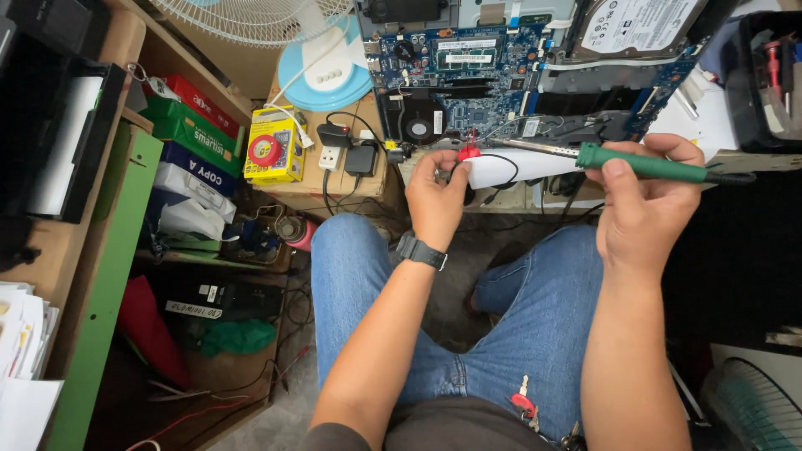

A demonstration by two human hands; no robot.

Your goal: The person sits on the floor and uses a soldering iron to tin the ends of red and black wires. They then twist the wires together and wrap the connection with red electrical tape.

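Note:
My right hand [647,205] grips a soldering iron with a green handle [643,164]; its metal tip points left toward a small red part [468,151]. My left hand [436,196] pinches a thin black wire [501,159] and the red part at the front edge of a blue circuit board [468,79]. A black watch sits on my left wrist. A white piece of paper [510,169] lies under the iron's tip. The board carries a round black fan [419,127].
A hard drive [639,25] lies at the board's top right. A white fan base [326,75], a yellow box [273,149] and a plug adapter [347,154] stand to the left. Wooden shelves [100,276] hold boxes; a black tool tray [773,75] sits right.

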